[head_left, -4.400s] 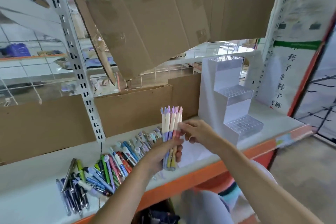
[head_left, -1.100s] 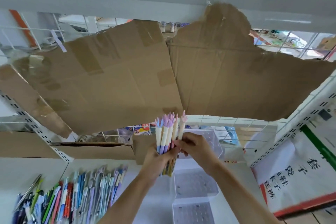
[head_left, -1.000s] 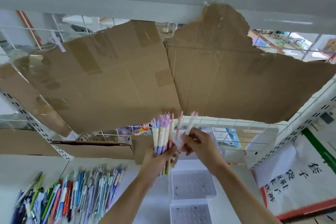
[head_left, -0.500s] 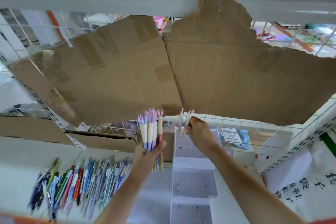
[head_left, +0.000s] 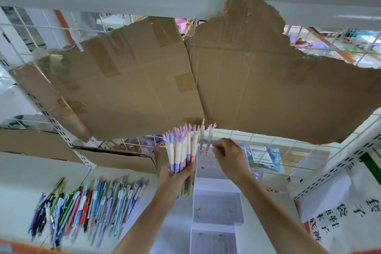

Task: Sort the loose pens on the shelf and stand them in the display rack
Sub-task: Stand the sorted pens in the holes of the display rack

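A: Left hand (head_left: 175, 179) wrapped tight round a bunch of pastel pens (head_left: 182, 150), upright, forked caps up, just left of the display rack (head_left: 218, 208).

B: Right hand (head_left: 229, 159)?

A: Over the rack's top tier, fingers curled, at the two pens (head_left: 206, 140) standing in the holes at the tier's left edge. Looks like a pinch on the right one, but can't tell for sure, fingertips hidden.

B: Other tiers?

A: Mid and bottom tier show only holes, no pens.

B: Loose stock?

A: Loose pens (head_left: 86, 210) lie in a row on the white shelf (head_left: 18, 181), well left of the rack, blurred. Blue, red, green, purple mix. Torn cardboard (head_left: 185, 80) hangs on the wire grid behind.
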